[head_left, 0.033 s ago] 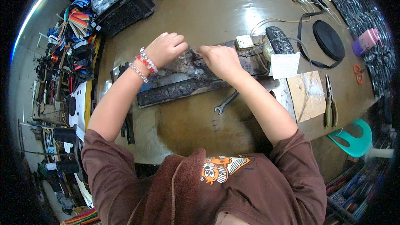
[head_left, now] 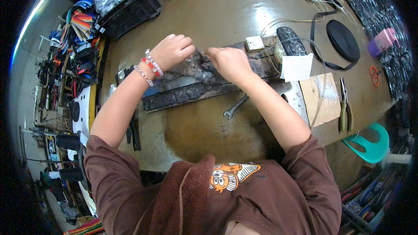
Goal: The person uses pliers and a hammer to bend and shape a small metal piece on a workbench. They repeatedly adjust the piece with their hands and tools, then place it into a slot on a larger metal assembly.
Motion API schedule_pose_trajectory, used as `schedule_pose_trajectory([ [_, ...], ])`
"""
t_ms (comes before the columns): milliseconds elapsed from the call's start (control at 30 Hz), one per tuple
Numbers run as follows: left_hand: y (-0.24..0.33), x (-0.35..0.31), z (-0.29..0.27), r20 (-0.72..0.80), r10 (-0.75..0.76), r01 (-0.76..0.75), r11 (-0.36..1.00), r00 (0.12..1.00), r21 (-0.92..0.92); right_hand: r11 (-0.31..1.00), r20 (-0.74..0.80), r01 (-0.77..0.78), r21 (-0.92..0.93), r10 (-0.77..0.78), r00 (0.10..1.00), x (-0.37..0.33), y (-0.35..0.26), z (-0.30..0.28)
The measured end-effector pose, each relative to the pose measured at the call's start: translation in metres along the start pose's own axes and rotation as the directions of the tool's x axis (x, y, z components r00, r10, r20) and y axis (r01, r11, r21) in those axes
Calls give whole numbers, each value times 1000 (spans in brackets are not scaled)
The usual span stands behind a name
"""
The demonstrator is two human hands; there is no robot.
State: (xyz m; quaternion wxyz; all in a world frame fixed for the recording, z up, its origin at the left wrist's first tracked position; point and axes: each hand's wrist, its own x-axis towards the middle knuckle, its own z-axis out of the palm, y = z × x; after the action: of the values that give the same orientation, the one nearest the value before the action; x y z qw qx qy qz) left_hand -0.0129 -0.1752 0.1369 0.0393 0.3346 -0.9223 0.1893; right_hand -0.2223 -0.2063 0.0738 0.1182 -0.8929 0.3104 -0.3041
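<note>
My left hand point(head_left: 173, 52), with beaded bracelets point(head_left: 150, 65) on its wrist, is closed above a blackened, worn metal fixture point(head_left: 191, 94). Its fingers curl away from view, hiding whatever they hold. Close by on the right, my right hand point(head_left: 230, 63) is also closed, thumb and forefinger pinched toward the left hand. What sits in that pinch is too small to make out. Below the right wrist an open-ended wrench point(head_left: 235, 108) lies on the brown table point(head_left: 196, 135), partly covered by the forearm.
A white switch box point(head_left: 254, 43), a black wrapped object point(head_left: 291, 41) and a paper slip point(head_left: 297, 67) stand behind the right hand. Rightward lie pliers point(head_left: 344, 109), a webbing roll point(head_left: 342, 40), orange scissors point(head_left: 375, 76) and a pink-purple bottle point(head_left: 382, 43). A black crate point(head_left: 130, 11) stands far left.
</note>
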Motion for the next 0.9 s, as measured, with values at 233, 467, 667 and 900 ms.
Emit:
schedule_pose_trajectory([
  [233,2,10,-7,20,154,-156,985,988,80,1000,21,-24,14,24,999,0,1,2],
  [467,15,27,-4,70,-37,31,996,997,80,1000,-29,-12,24,12,1000,-2,-1,3],
  [667,22,41,-13,283,-274,262,962,919,81,989,31,-99,111,96,995,-4,-1,3],
  [900,11,49,-19,478,-42,-25,991,877,133,992,68,-121,36,119,991,-4,0,8],
])
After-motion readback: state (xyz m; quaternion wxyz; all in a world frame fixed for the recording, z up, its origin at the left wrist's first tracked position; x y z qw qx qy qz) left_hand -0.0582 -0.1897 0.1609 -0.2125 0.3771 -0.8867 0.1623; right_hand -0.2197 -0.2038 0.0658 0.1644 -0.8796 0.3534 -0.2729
